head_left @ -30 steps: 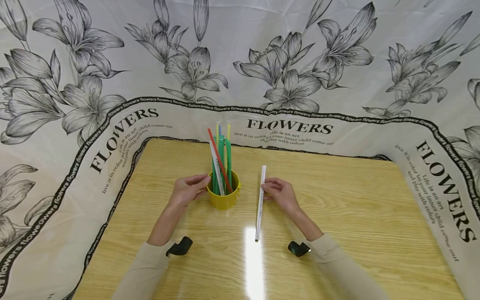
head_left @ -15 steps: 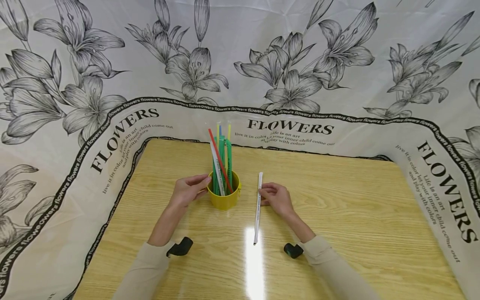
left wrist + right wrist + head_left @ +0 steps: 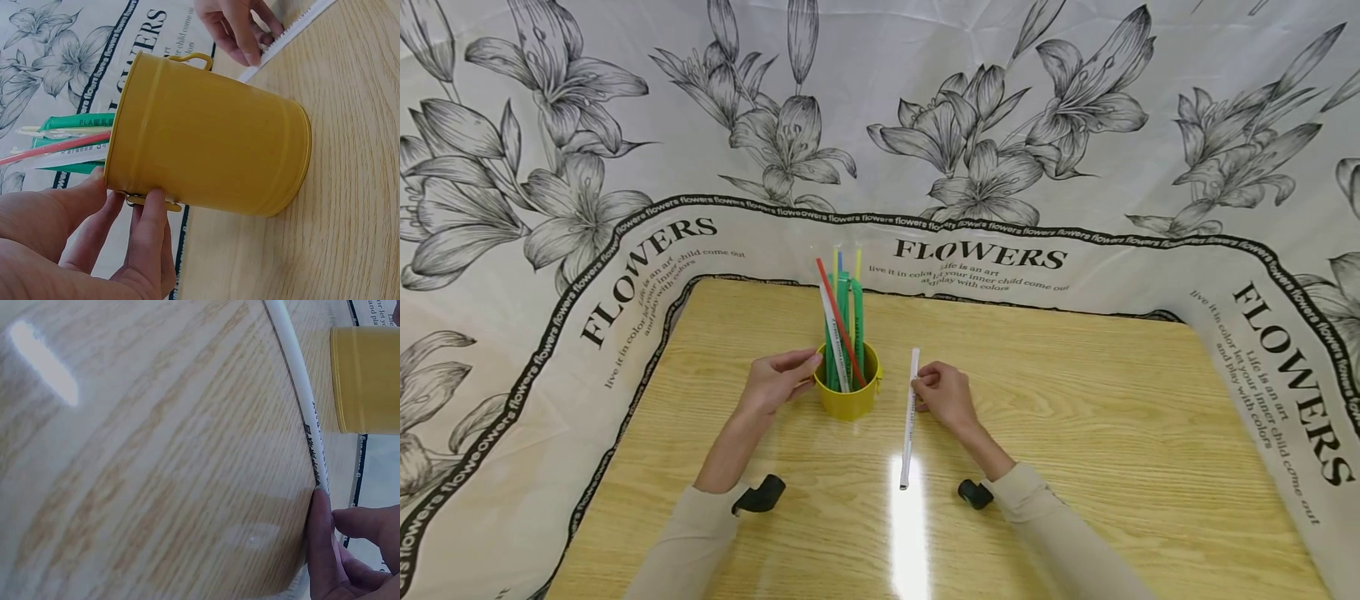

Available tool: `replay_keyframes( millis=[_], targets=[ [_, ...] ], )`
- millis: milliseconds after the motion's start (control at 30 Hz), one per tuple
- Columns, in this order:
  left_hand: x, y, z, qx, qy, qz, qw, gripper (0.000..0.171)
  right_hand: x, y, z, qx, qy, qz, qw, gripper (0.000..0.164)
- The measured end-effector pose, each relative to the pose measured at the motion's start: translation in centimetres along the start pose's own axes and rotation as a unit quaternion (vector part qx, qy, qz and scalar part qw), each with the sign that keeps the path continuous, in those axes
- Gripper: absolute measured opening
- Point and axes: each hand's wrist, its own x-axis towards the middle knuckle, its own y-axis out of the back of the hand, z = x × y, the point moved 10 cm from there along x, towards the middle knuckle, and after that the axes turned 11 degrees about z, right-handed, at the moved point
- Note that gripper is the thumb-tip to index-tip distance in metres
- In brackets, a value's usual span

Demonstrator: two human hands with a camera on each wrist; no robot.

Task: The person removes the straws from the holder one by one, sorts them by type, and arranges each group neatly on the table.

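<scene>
Wood-grain table (image 3: 1112, 417), floral cloth (image 3: 880, 50) behind. Yellow bucket (image 3: 847, 406): straws (image 3: 842, 322), some apparently wrapped. Left hand (image 3: 778, 383) pinches bucket; right hand (image 3: 946, 398), white straw (image 3: 908, 429).

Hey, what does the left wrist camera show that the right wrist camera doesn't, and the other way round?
Only the left wrist view shows the red straw and green straws in the cup, the cup's handles, and, clearly, the left hand touching one handle.

Only the right wrist view shows the bright glare on the table.

Both show the cup's yellow side, the right hand with the held straw, the table, and part of the cloth.
</scene>
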Motion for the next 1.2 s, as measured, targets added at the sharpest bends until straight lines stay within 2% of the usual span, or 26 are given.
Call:
replay_keyframes(
  millis=[233, 433, 533, 1000, 1200],
  targets=[
    [-0.1, -0.2, 0.1, -0.007, -0.002, -0.004, 1.0000, 0.037, -0.1, 0.2, -0.6, -0.019, 0.019, 0.000, 1.000, 0.016],
    [-0.1, -0.3, 0.0, -0.010, 0.000, -0.007, 0.9999, 0.036, 0.1, 0.8, -2.7, -0.076, 0.083, 0.010, 0.994, 0.017],
    [0.0, -0.3, 0.0, -0.011, 0.000, -0.007, 0.9999, 0.037, 0.3, 1.0, -4.0, -0.086, 0.104, 0.013, 0.991, 0.017],
    [0.1, -0.2, 0.0, -0.005, 0.004, -0.005, 1.0000, 0.037, 0.6, 1.4, -9.5, -0.041, 0.164, 0.015, 0.985, 0.017],
    [0.0, 0.0, 0.0, -0.006, 0.004, -0.003, 1.0000, 0.037, 0.9, 1.2, -11.4, -0.014, 0.176, 0.025, 0.984, 0.017]
  ],
)
